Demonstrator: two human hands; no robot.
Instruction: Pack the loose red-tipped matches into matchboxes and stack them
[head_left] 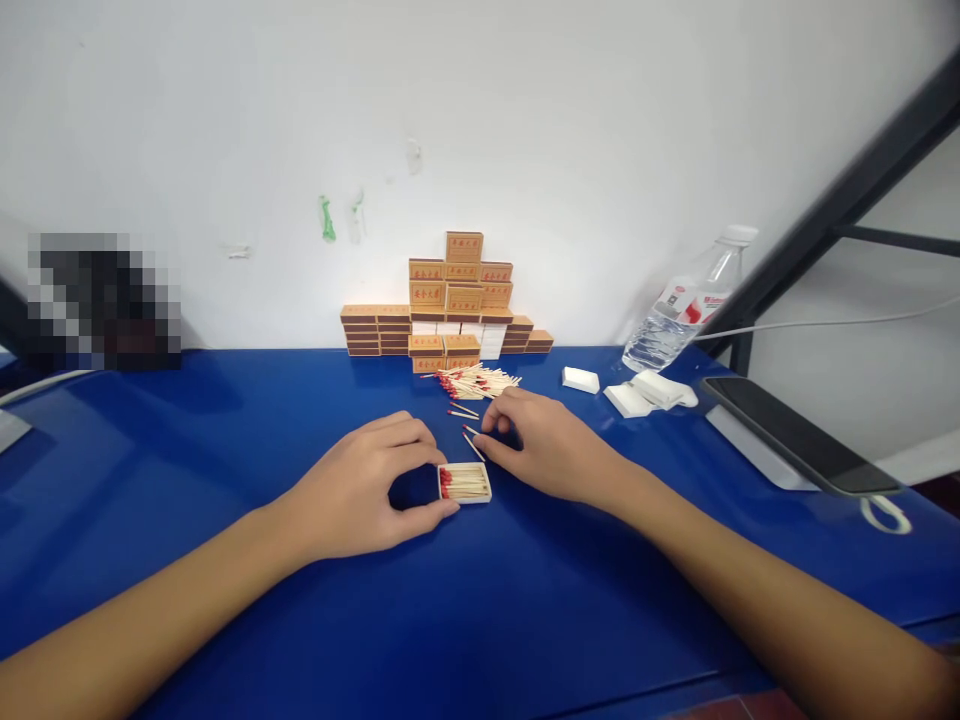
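Note:
My left hand (pixel 367 490) grips a small white matchbox tray (pixel 488 487) at its left end, thumb at the near side and fingers at the far side. Red-headed matches (pixel 465 483) lie side by side in the tray. Beyond its right end, my right hand (pixel 544 440) has its thumb and index finger closed around the end of a match (pixel 471 430). Another loose match (pixel 473 447) lies just beneath those fingertips. Two more loose matches (pixel 463 411) rest a little farther back, in front of a heap of matches (pixel 480 380).
Stacked matchboxes (pixel 464 297) stand against the wall. To the right are a white tray (pixel 580 379), more white trays (pixel 649 393), a tilted water bottle (pixel 686 300) and a phone (pixel 799 435) raised over the blue table (pixel 360 630). A pixelated dark object (pixel 109 300) stands far left.

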